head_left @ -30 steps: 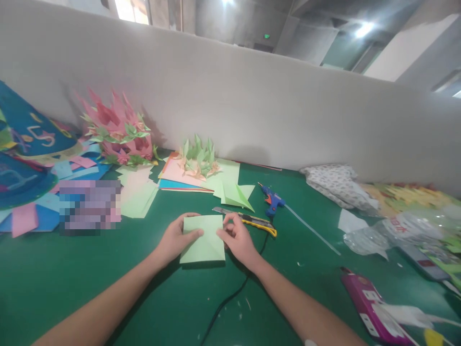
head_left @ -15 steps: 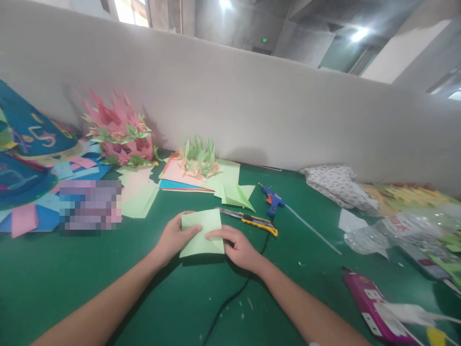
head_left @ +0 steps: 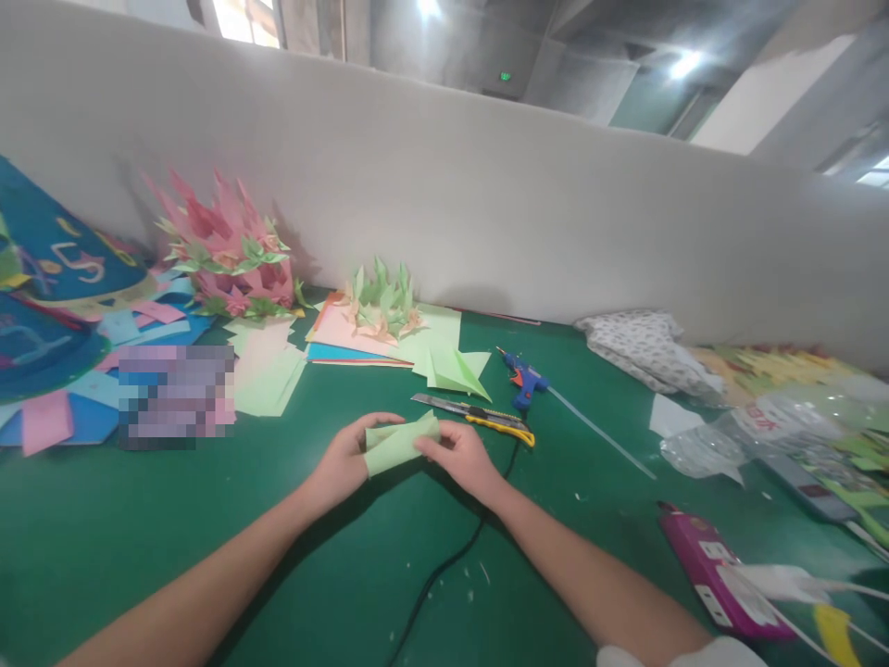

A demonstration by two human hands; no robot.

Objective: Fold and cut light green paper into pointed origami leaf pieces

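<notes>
Between my hands a light green sheet of paper (head_left: 394, 448) is bent over on itself, its lower edge curled up toward the upper one. My left hand (head_left: 347, 461) grips the sheet's left end, with its fingers behind the paper. At the right end, my right hand (head_left: 464, 458) pinches the paper between thumb and fingers. Just beyond the right hand lies a yellow-handled utility knife (head_left: 479, 415) with its blade out. Behind that is a blue glue gun (head_left: 528, 382) with a long glue stick in its back.
A green paper crown (head_left: 381, 306) stands on coloured sheets (head_left: 333, 355) at the back. Further left are a pink paper crown (head_left: 229, 250) and blue cone hats (head_left: 69, 241). On the right lie a plastic bottle (head_left: 722, 440) and a purple power strip (head_left: 701, 565). A black cord (head_left: 444, 579) crosses the table.
The green paper was nearly flat and is now folded over, with its near edge raised. My right fingers have moved from lying on the sheet to pinching its right end.
</notes>
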